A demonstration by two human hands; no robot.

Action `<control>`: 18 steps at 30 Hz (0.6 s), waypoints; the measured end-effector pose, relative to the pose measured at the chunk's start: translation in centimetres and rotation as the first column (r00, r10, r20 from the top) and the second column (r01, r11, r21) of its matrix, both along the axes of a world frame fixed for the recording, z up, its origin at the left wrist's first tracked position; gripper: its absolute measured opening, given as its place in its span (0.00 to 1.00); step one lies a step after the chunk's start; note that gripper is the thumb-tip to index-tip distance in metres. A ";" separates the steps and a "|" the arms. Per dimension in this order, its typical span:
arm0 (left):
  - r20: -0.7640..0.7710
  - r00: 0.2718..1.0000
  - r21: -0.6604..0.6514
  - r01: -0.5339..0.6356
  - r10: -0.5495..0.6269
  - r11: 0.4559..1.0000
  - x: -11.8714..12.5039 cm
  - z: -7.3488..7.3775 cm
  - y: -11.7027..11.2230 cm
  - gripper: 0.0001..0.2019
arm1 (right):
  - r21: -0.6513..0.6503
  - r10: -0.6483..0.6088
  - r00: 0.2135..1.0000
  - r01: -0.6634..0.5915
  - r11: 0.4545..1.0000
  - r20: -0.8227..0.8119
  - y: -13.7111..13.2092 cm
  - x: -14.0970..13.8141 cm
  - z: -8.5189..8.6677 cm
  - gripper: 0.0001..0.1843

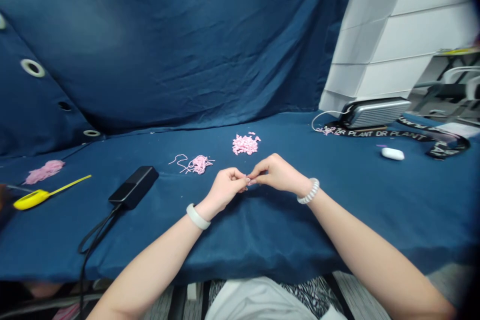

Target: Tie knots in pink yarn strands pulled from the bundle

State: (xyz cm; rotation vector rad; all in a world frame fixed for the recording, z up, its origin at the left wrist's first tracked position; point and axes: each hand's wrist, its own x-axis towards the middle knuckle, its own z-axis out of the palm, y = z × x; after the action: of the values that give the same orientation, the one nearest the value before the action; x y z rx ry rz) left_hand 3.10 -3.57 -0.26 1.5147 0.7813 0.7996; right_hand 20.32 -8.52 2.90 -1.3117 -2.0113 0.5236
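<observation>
While pressed together at the fingertips above the navy cloth [262,240], left hand [225,190] and right hand [277,174], pinching something tiny [247,179] between them, mostly hidden by the fingers and too small to make out. On the left wrist, a smooth white bangle [198,216]; on the right, a coiled white bracelet [309,191]. Just behind the fingertips, a loose heap of crinkly pink snippets [245,144], the landmark for everything else. Left of the heap and close by, a thin pink yarn tangle [195,164], with a few strands straying out. Farther left, a soft, fluffy pink mass [45,171], then a glossy yellow tool with a slender pointed shaft [33,198], its exact kind hard to tell, and nearer the heap, a matte black power brick [133,187] trailing a dark cable [93,232] over the cloth edge. Well right of the heap, a small rounded white case [392,154], a ribbed silver hard case [375,112], shut, with contents unseen, and a black printed strap [397,134] reading "DR PLANT", partly twisted. Behind the heap, rumpled navy fabric with metal-ringed eyelets [32,67], and beyond the silver case, white panelling [390,35].
</observation>
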 end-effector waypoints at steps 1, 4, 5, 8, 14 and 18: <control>-0.008 1.000 0.002 0.003 -0.003 1.000 0.0 0.0 -0.1 0.08 | -0.033 0.012 1.000 -0.012 0.999 -0.010 0.0 0.1 0.0 0.06; -0.022 1.000 0.017 0.005 -0.004 1.000 0.0 0.1 -0.3 0.07 | -0.111 0.033 0.998 -0.039 0.993 -0.047 0.2 0.4 0.0 0.07; -0.017 1.000 0.020 0.007 -0.007 1.000 0.0 0.1 -0.4 0.07 | -0.121 0.030 0.998 -0.037 0.992 -0.055 0.2 0.4 0.0 0.07; 0.002 1.000 0.023 0.000 0.000 1.000 0.0 0.1 -0.4 0.07 | -0.088 0.023 0.998 -0.028 0.996 -0.053 0.1 0.2 0.0 0.07; 0.004 1.000 -0.047 -0.029 0.029 0.998 0.1 0.1 0.0 0.06 | 0.010 -0.011 1.000 0.011 1.000 0.002 0.0 -0.3 -0.2 0.07; 0.006 0.998 -0.080 -0.064 0.065 0.995 0.1 0.0 0.0 0.07 | 0.093 -0.014 0.999 0.011 0.996 0.038 -0.1 -0.6 -0.3 0.09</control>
State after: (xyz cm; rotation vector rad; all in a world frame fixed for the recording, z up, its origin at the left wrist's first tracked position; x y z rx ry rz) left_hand 3.18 -3.53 -0.29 1.4206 0.8498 0.8126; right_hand 19.67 -8.61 2.58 -1.2862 -2.0328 0.3962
